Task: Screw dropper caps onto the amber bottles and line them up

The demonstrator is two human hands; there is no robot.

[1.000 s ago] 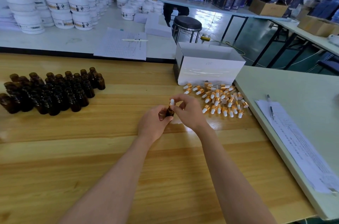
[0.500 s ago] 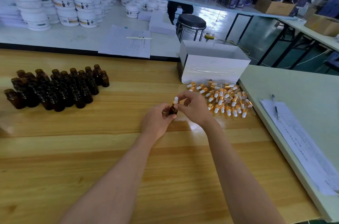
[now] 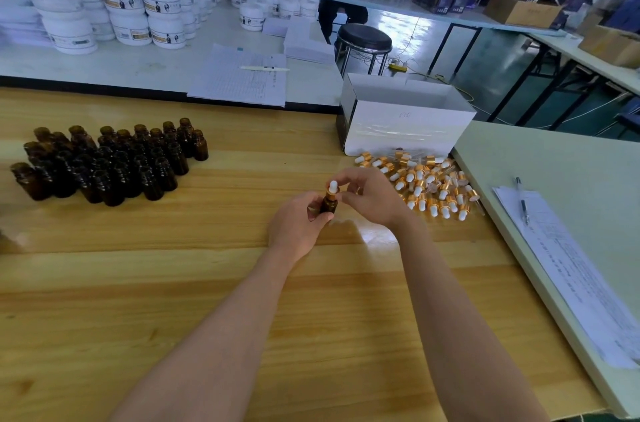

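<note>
Far left on the wooden table (image 3: 173, 283) sits the cluster of uncapped amber bottles (image 3: 110, 162), standing upright and packed tight; mid-frame the left hand (image 3: 298, 227) wraps the body of one amber bottle (image 3: 328, 204) while the right hand (image 3: 370, 196) pinches its dropper cap (image 3: 332, 188) at the collar; looks like small, light glass, probably slick and breakable, so grab the body, not the soft bulb; loose caps (image 3: 429, 186) piled to the right.

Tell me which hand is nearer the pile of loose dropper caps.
Right. The right hand, pinching a cap, is just left of the pile; the left hand is farther left, gripping the amber bottle.
</note>
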